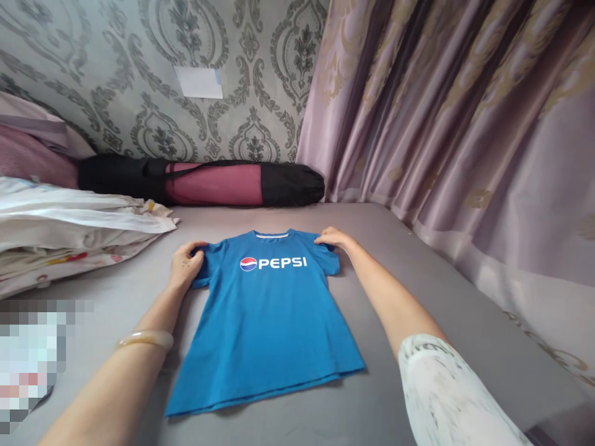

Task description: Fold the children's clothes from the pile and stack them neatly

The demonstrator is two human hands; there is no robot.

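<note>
A blue T-shirt (269, 322) with a white PEPSI print and a round logo lies front up on the grey bedsheet (418, 291). Its collar points away from me and its hem toward me. My left hand (186, 261) pinches the sleeve on the left, fingers closed on the cloth. At the opposite shoulder, the fingertips of my right hand (333, 238) grip the top edge of the other sleeve. The shirt is spread fairly flat between both hands. A pale bangle circles my left wrist.
A long black and pink rolled bag (214, 184) lies along the patterned wall. Crumpled white printed bedding (79, 229) is piled at the left. Purple curtains (432, 111) hang down on the right. A blurred-out item (30, 359) sits at the lower left.
</note>
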